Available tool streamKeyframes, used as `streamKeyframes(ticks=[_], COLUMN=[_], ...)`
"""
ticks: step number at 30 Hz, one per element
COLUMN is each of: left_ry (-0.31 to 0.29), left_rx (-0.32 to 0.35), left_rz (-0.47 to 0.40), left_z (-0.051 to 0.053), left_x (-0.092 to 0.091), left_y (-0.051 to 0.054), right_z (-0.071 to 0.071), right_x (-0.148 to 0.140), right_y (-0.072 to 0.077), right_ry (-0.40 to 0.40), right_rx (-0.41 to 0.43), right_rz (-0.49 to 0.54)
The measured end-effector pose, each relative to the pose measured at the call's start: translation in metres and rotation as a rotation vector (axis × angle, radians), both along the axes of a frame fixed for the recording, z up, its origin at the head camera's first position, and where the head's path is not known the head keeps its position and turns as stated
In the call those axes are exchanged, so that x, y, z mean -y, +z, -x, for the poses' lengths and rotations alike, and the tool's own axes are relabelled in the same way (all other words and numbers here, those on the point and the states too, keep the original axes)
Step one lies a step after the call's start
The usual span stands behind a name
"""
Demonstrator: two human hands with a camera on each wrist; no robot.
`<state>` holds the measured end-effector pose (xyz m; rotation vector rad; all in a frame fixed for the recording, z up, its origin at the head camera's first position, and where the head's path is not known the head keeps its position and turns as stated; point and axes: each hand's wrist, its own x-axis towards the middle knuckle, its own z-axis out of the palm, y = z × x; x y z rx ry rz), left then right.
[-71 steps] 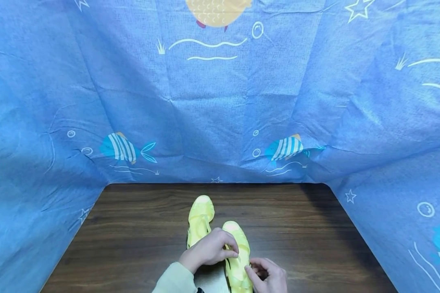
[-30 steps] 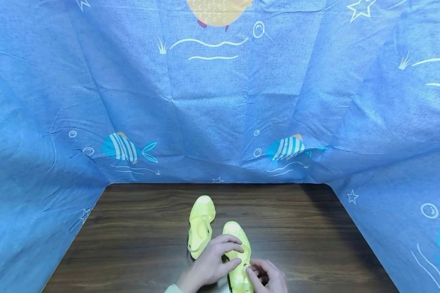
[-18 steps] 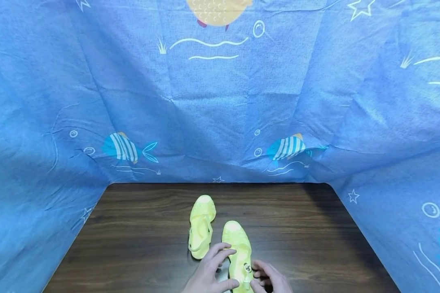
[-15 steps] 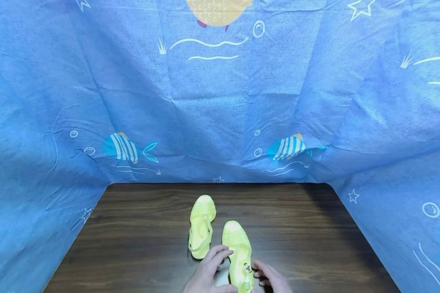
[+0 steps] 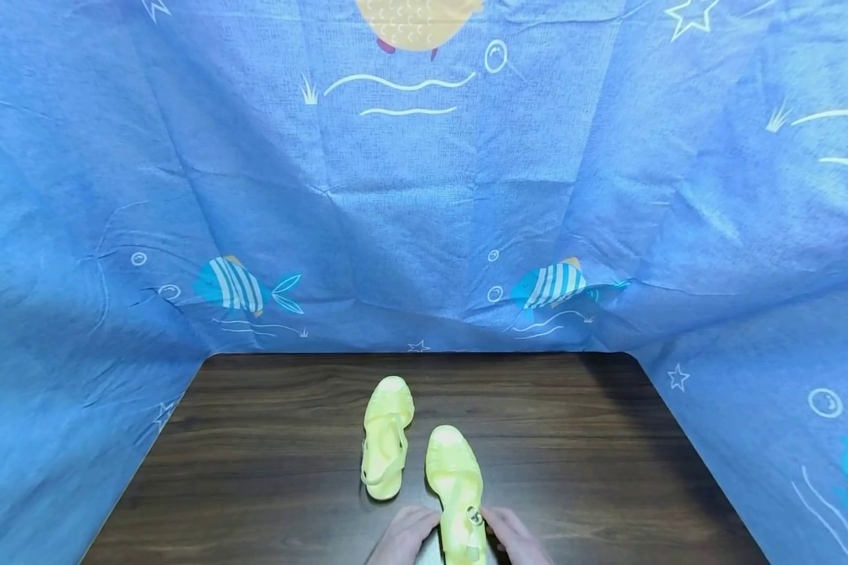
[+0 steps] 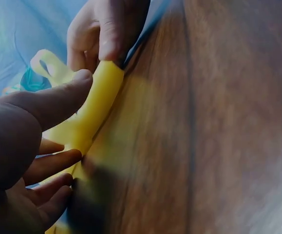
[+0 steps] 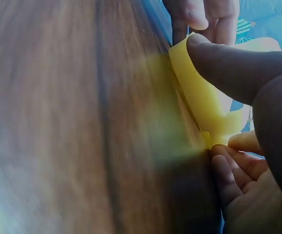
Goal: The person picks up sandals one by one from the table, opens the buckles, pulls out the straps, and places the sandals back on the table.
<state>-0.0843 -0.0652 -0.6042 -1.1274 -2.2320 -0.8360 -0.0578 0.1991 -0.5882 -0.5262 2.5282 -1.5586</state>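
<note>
Two pale yellow sandals with closed toes lie on the dark wooden table, toes pointing away from me. The right sandal (image 5: 454, 463) is nearer me, with a strap across it and a small round dark-and-white fastening (image 5: 474, 515) on its right side. My left hand (image 5: 404, 535) holds its rear part from the left, thumb by the heel and fingers along the side. From the right, my right hand (image 5: 513, 535) holds the same part; in the right wrist view its thumb lies on the yellow heel (image 7: 199, 87). The sandal's back end is cut off in the head view.
The left sandal (image 5: 384, 459) lies farther forward, its heel strap standing in a loop. Blue cloth (image 5: 410, 196) printed with fish and stars hangs behind the wooden table (image 5: 254, 471) and along both its sides.
My left hand has drawn back from above the right sandal to its left side. My right hand has left the round fastening and shifted slightly toward me. The sandals stay almost in place.
</note>
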Motion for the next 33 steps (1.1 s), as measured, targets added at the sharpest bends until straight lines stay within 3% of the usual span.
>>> streamKeyframes(ticks=[2, 3, 5, 8, 9, 11, 15, 16, 21, 29, 33], left_ry=[0.008, 0.013, 0.03, 0.047, 0.052, 0.05, 0.018, 0.006, 0.009, 0.13, 0.185], left_rx=[0.006, 0.012, 0.03, 0.073, 0.102, 0.169, 0.299, 0.33, 0.429, 0.496, 0.608], left_rz=[-0.015, -0.023, -0.034, -0.028, -0.027, -0.028, -0.069, -0.086, -0.085, 0.012, 0.013], left_z=[-0.001, -0.001, -0.003, -0.006, -0.007, -0.008, -0.007, -0.006, 0.0, 0.009, 0.013], left_x=[-0.003, -0.004, -0.004, -0.003, -0.003, -0.004, -0.007, -0.009, -0.015, -0.026, -0.031], left_y=[0.0, 0.0, -0.001, 0.0, 0.001, 0.002, 0.009, 0.011, 0.024, 0.044, 0.049], right_z=[-0.002, -0.003, -0.003, -0.001, 0.0, 0.001, 0.007, 0.009, 0.02, 0.039, 0.048], right_x=[0.001, 0.001, 0.002, 0.004, 0.004, 0.005, 0.004, 0.004, 0.007, 0.015, 0.019], right_y=[-0.002, -0.001, 0.002, 0.011, 0.012, 0.011, 0.004, 0.003, 0.009, 0.02, 0.025], right_ry=[0.011, -0.006, -0.027, -0.102, -0.108, -0.071, -0.014, -0.012, 0.006, -0.024, -0.034], right_rx=[-0.175, -0.161, -0.075, 0.19, 0.199, 0.074, -0.331, -0.375, -0.42, -0.543, -0.488], right_rz=[-0.08, -0.087, -0.061, 0.023, 0.023, -0.024, -0.164, -0.18, -0.22, -0.333, -0.367])
